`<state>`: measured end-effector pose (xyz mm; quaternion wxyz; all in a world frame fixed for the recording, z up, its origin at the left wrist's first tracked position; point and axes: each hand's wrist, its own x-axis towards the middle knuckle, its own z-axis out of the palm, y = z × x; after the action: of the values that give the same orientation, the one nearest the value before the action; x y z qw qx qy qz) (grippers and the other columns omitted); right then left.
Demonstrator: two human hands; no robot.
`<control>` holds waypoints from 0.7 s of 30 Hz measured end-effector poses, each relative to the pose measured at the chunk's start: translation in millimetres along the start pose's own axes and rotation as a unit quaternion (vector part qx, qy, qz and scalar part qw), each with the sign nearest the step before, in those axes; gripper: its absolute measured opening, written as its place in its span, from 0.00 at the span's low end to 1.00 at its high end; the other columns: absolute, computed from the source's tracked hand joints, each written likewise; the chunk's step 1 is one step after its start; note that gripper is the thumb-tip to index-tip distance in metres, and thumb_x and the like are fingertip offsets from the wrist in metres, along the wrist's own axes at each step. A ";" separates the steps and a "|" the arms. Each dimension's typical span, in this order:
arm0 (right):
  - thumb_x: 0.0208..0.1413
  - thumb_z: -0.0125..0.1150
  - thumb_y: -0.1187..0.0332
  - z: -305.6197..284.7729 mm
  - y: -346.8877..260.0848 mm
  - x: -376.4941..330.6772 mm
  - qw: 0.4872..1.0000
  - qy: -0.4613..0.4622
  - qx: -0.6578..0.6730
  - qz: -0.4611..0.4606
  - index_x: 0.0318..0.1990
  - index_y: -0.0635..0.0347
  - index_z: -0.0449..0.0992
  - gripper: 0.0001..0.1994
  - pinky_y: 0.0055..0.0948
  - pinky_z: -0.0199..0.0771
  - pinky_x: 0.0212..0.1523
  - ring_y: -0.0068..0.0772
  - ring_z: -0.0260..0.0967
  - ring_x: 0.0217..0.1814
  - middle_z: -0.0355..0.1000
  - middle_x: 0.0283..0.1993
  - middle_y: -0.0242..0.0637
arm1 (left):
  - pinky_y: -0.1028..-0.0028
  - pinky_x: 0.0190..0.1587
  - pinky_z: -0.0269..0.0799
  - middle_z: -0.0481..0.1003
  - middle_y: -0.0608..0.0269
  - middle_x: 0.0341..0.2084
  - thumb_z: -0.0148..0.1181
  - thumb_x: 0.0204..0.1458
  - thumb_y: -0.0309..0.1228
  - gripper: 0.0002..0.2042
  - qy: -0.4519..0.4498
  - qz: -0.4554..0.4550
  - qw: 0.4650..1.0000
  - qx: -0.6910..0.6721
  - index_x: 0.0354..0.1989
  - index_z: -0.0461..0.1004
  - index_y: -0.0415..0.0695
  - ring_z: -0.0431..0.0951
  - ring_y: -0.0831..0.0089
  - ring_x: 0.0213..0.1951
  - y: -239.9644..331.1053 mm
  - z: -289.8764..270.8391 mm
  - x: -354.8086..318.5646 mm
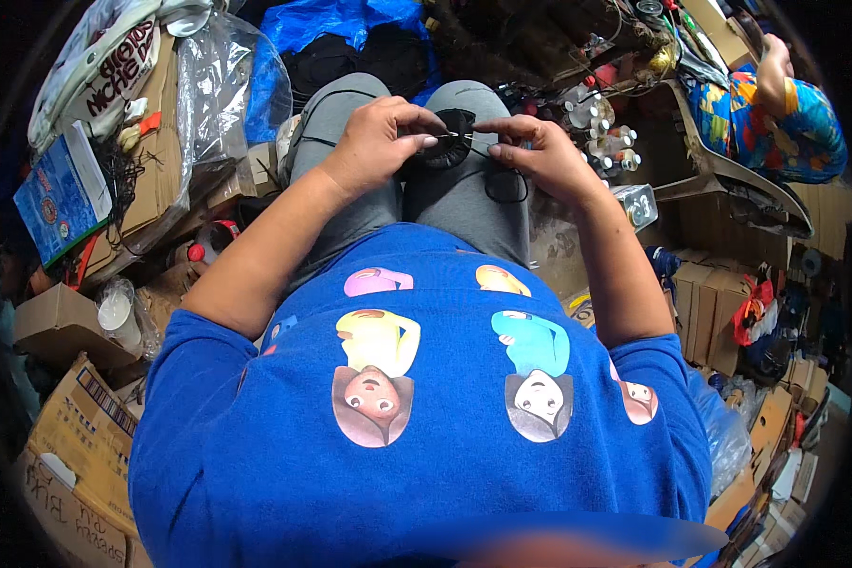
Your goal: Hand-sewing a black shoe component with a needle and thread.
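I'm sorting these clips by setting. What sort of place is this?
Probably a cluttered home workshop or storeroom: brown cardboard boxes crowd the floor, small white-capped bottles stand by the knees, and both hands work a round black fabric piece on the lap.

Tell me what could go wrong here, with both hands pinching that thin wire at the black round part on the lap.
1. The thin wire is held only between the fingers of the left hand and right hand; it could slip free.
2. The black round part rests unsecured on the knees and might slide off into the clutter.
3. The black cord loop lying under the right hand could snag.
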<state>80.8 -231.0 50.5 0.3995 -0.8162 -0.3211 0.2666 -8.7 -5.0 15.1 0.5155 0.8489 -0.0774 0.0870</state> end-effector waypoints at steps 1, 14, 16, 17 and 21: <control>0.50 0.59 0.73 1.6 1.2 0.5 0.995 -0.014 0.094 0.031 0.47 0.57 0.76 0.15 0.19 0.67 0.37 0.16 0.64 0.34 0.70 0.33 0.26 | 0.75 0.39 0.68 0.75 0.63 0.28 0.61 0.42 0.22 0.10 -0.006 -0.033 0.999 -0.021 0.36 0.79 0.44 0.73 0.72 0.33 -0.7 2.6 0.4; 0.48 0.65 0.71 8.4 0.6 16.8 0.992 0.012 0.107 0.071 0.38 0.64 0.75 0.10 0.19 0.67 0.40 0.15 0.66 0.35 0.72 0.33 0.27 | 0.81 0.38 0.68 0.73 0.70 0.30 0.60 0.46 0.22 0.08 -0.095 -0.112 0.976 -0.159 0.36 0.72 0.38 0.71 0.84 0.34 -13.3 25.5 20.5; 0.47 0.66 0.71 6.9 -2.8 16.9 0.994 0.000 0.090 0.060 0.33 0.64 0.75 0.08 0.18 0.67 0.36 0.15 0.65 0.33 0.71 0.29 0.25 | 0.78 0.40 0.68 0.73 0.67 0.31 0.61 0.47 0.25 0.10 -0.120 -0.124 0.969 -0.179 0.38 0.73 0.41 0.72 0.79 0.35 -18.0 13.4 23.7; 0.47 0.66 0.71 7.8 -2.1 16.5 0.994 0.002 0.100 0.050 0.32 0.64 0.75 0.08 0.18 0.66 0.35 0.14 0.64 0.32 0.71 0.28 0.25 | 0.76 0.42 0.67 0.73 0.65 0.34 0.60 0.48 0.28 0.11 -0.123 -0.054 0.991 -0.016 0.40 0.74 0.43 0.72 0.75 0.38 -24.0 6.3 28.2; 0.47 0.67 0.70 5.9 7.9 18.1 0.984 -0.019 0.168 0.064 0.29 0.61 0.74 0.07 0.17 0.63 0.33 0.14 0.62 0.30 0.70 0.27 0.24 | 0.71 0.51 0.60 0.73 0.61 0.41 0.52 0.54 0.41 0.13 -0.204 -0.040 0.962 0.179 0.44 0.75 0.50 0.69 0.66 0.48 -20.9 -9.0 34.4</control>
<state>91.0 -218.6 37.6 0.5069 -0.7510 -0.2264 0.3574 28.7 11.1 9.0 0.3311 0.9296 -0.1305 -0.0963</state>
